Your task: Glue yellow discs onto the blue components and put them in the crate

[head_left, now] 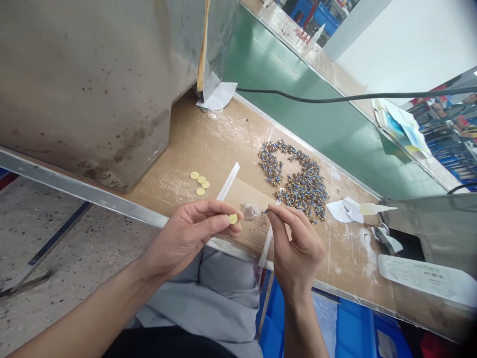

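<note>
My left hand [194,231] pinches a small yellow disc [233,219] between thumb and forefinger, just above the near edge of the wooden bench [194,144]. My right hand [296,243] is closed in a pinch on a tiny blue-and-brass part [265,211], held close to the disc. Between the two hands lies a small clear round cap [252,212]. A heap of several blue-and-brass parts [298,179] is spread on the bench beyond my right hand. A few more yellow discs [200,183] lie to the left.
A white strip [228,182] lies on the bench, another [266,244] under my right hand. A stained metal housing [85,84] fills the left. White paper scraps [345,210], a glue applicator [372,209], a black cable [335,98] and a green conveyor [316,109] lie right and beyond.
</note>
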{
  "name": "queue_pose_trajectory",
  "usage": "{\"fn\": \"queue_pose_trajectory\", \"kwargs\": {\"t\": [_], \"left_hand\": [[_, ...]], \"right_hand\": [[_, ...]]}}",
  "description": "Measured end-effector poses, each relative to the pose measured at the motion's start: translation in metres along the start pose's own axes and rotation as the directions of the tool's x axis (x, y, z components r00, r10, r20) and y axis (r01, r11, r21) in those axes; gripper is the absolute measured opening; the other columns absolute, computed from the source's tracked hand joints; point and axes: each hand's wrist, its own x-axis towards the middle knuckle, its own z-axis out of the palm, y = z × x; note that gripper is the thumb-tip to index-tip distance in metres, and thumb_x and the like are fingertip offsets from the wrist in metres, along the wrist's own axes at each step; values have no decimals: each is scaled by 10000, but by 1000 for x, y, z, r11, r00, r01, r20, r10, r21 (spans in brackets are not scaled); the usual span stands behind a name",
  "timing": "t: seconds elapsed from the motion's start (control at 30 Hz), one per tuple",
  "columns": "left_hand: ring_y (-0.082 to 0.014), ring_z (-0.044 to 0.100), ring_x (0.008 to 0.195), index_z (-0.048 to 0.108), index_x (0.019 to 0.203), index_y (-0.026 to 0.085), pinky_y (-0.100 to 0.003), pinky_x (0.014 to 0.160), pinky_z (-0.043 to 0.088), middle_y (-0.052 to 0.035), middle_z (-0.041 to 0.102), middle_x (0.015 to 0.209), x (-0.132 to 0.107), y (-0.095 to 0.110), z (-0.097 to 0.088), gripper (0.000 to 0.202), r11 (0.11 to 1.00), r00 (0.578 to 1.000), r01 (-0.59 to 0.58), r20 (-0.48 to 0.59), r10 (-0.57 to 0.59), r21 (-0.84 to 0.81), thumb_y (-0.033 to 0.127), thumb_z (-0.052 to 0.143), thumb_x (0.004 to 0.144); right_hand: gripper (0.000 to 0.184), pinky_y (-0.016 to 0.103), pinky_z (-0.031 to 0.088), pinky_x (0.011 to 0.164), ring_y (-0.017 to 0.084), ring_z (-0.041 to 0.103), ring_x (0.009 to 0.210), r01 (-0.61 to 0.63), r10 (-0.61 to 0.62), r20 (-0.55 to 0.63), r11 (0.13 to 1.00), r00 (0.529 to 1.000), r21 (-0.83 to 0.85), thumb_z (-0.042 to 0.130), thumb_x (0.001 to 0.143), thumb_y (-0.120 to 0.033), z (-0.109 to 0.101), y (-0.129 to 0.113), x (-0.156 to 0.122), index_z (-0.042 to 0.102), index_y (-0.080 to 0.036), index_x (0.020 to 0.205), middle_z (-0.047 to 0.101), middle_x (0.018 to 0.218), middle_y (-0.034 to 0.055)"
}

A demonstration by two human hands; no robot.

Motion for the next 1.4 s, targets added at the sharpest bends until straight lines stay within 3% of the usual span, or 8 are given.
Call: {"fn": "queue_pose_trajectory", "kwargs": {"t": [0.33, 0.7, 1.4], "left_hand": [[-177, 887, 909, 971, 1052, 227, -232, 898, 739, -60, 925, 1040, 0, 2, 2, 130, 1000, 1000, -5, -9, 5, -15, 298, 1015, 953], [-191, 892, 890, 972, 1042, 221, -244, 874, 740, -66, 929, 1026, 1, 3, 4, 135, 1000, 1000, -13, -13, 13, -25, 289, 1022, 937], [-181, 888, 922, 971, 1085, 249, -246, 914, 735, -49, 926, 1042, 0, 2, 1, 104, 1000, 1000, -14, 25, 14, -6, 282, 984, 986]], "right_hand": [[296, 359, 659, 993, 204, 833, 1099, 146, -147, 64, 989, 987, 17, 735, 1112, -87, -2, 0, -3, 888, -311, 1231, 868, 1193, 34], [252, 396, 659, 1001, 221, 835, 1088, 94, -94, 48, 996, 994, -1, 733, 1130, -151, 1, 4, -2, 892, -318, 1230, 871, 1192, 38], [260, 407, 692, 966, 221, 846, 1071, 173, -172, 83, 985, 981, 2, 694, 1154, -170, 0, 10, 4, 895, -322, 1219, 880, 1182, 48]]}}
